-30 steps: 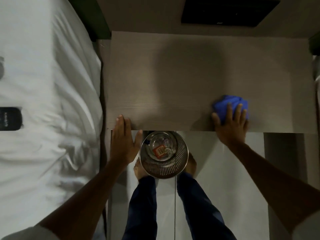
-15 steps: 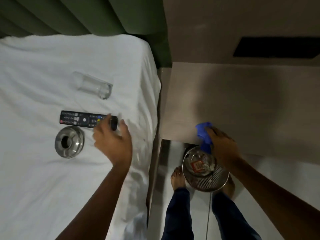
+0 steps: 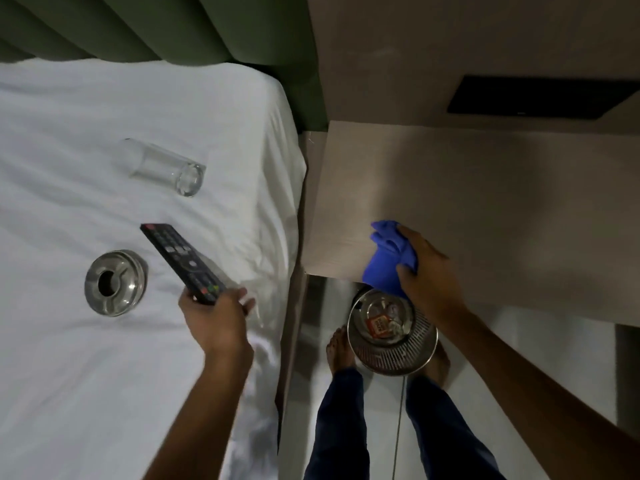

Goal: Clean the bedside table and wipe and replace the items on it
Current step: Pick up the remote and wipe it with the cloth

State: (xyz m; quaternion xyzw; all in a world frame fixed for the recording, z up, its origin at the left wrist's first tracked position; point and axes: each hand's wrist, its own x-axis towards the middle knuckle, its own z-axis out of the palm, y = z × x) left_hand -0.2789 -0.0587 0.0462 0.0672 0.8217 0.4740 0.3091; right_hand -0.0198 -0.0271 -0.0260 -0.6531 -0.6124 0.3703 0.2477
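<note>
The bedside table (image 3: 485,202) has a bare light wood top at the right. My right hand (image 3: 429,271) grips a bunched blue cloth (image 3: 386,258) at the table's front left edge. My left hand (image 3: 214,317) holds the near end of a black remote control (image 3: 180,261), lifted at a slant above the white bed sheet (image 3: 86,375). A clear drinking glass (image 3: 166,168) lies on its side on the sheet. A round metal ashtray (image 3: 116,282) rests on the sheet left of the remote.
A perforated metal waste bin (image 3: 393,337) with wrappers inside stands on the floor below the table's front edge, between my bare feet. A green padded headboard (image 3: 173,26) runs behind the bed. A dark panel (image 3: 540,97) is set in the wall above the table.
My left hand left the table edge, reached the bed and picked up the remote, which now points up and to the left. My right hand brought the cloth from the table's right to its front left edge.
</note>
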